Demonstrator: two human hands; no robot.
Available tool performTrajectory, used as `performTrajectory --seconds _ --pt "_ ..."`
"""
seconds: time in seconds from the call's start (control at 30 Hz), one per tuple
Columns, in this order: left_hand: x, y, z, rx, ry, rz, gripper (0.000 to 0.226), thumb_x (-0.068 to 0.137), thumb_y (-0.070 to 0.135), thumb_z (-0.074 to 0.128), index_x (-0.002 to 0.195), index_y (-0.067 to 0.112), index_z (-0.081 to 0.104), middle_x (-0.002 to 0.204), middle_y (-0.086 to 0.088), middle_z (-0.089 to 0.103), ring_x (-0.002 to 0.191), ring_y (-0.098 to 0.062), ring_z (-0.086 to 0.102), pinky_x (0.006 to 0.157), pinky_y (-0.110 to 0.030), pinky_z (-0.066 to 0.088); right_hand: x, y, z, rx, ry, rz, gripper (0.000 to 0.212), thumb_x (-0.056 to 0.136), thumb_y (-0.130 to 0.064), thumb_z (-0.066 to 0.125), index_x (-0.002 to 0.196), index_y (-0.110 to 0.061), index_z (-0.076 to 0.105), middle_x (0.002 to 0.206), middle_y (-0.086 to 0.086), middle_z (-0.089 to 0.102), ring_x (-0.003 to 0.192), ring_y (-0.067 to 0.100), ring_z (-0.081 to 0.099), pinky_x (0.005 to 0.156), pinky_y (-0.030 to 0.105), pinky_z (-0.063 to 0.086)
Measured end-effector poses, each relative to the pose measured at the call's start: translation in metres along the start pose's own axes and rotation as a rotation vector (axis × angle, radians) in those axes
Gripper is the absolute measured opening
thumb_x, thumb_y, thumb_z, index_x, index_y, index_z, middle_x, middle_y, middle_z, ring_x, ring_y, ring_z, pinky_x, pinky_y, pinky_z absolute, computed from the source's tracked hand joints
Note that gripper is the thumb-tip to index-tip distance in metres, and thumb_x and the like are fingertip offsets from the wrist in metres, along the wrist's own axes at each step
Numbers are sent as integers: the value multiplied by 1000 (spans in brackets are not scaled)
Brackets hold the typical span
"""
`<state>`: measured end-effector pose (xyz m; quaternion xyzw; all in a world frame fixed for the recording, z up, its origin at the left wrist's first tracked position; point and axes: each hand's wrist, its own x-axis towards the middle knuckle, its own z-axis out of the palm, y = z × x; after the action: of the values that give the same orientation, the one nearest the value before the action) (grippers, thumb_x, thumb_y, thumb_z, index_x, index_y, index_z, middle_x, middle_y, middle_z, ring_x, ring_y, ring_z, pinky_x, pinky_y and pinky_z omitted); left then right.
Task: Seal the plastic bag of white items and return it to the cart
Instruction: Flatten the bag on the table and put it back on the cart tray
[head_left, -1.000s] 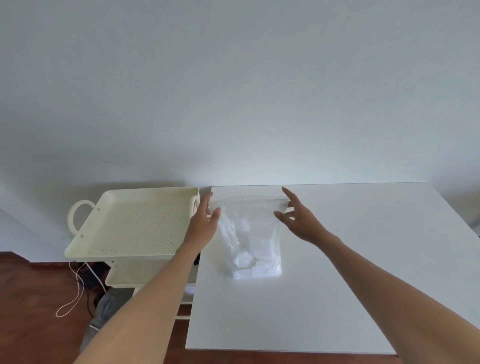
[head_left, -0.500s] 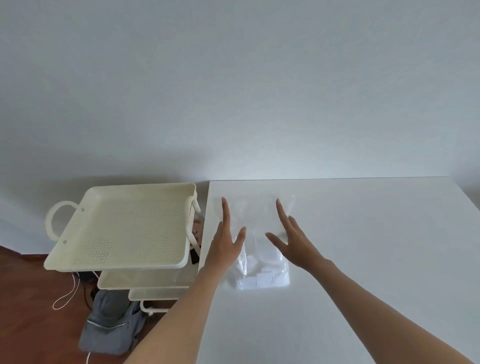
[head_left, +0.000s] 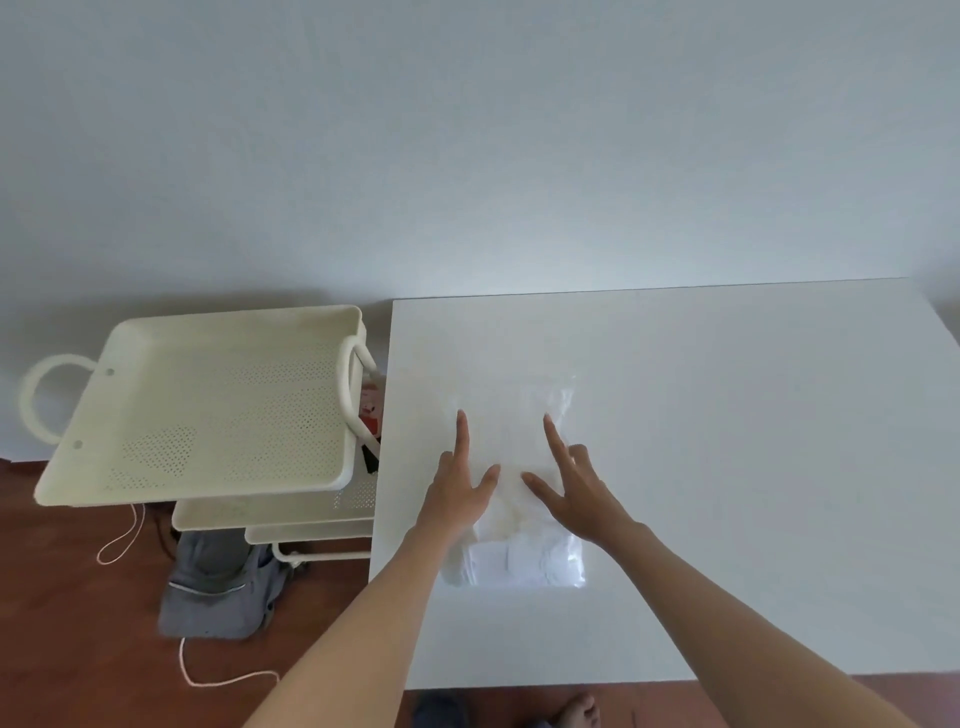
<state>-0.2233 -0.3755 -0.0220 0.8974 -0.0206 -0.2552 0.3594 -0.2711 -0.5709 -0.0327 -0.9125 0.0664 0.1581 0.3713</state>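
A clear plastic bag (head_left: 524, 564) of white items lies flat on the white table (head_left: 727, 467), its mouth toward the wall. My left hand (head_left: 460, 488) lies flat on the bag's left part, fingers straight. My right hand (head_left: 574, 488) presses the bag's right part, fingers spread and straight. The white items bunch at the bag's near end, below my wrists. The cream cart (head_left: 208, 405) stands just left of the table, its perforated top tray holding nothing.
The cart has lower shelves (head_left: 291, 512) with some items partly visible at the table edge. A grey cloth bundle (head_left: 218, 592) and a white cord (head_left: 124, 540) lie on the wooden floor. A bare foot (head_left: 576, 712) shows at the bottom.
Both hands have come down from the bag's mouth onto the bag's middle and now lie flat on it. The camera has tilted downward and moved closer.
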Motion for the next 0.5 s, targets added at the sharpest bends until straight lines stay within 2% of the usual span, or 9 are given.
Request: performTrajectory --seconds 0.07,0.17,0.3,0.37,0.43,0.5 --pt "-10 -6 7 22 -41 -44 90 98 58 48 150 53 -25 140 -13 45 117 -28 59 99 -40 48 -16 12 11 -13 -23 17 84 99 -58 49 155 -51 -13 133 5 35 87 24 61 85 35 52" --pt "-26 -18 20 108 -92 -81 87 97 63 43 151 51 -23 140 -13 44 114 -31 61 98 -42 49 -41 26 30 -40 -12 -5 82 100 -52 52 157 -44 -6 142 9 28 102 28 61 97 41 53" --pt "-50 -33 43 390 -43 -94 80 95 72 26 154 45 -19 143 -12 37 106 -29 61 89 -39 52 -68 37 49 -212 78 37 78 96 -63 48 162 -39 12 150 8 28 123 28 54 97 40 53" --pt "-57 -40 53 547 74 -67 78 95 73 19 157 39 -14 152 -14 29 121 -30 51 102 -42 48 -74 36 53 -337 186 39 78 94 -68 46 161 -36 21 155 11 30 127 31 51 102 42 46" --pt "-57 -41 55 640 163 -26 75 98 69 17 159 35 -9 165 -14 13 143 -35 33 116 -49 32 -71 31 52 -417 284 11 78 94 -68 45 161 -33 25 162 13 28 131 33 48 103 44 43" --pt "-50 -38 52 670 212 33 73 101 64 20 160 32 -8 169 -12 -3 154 -37 10 122 -52 18 -61 22 48 -443 319 -20 74 98 -63 45 161 -30 24 168 14 21 142 34 41 108 47 39"
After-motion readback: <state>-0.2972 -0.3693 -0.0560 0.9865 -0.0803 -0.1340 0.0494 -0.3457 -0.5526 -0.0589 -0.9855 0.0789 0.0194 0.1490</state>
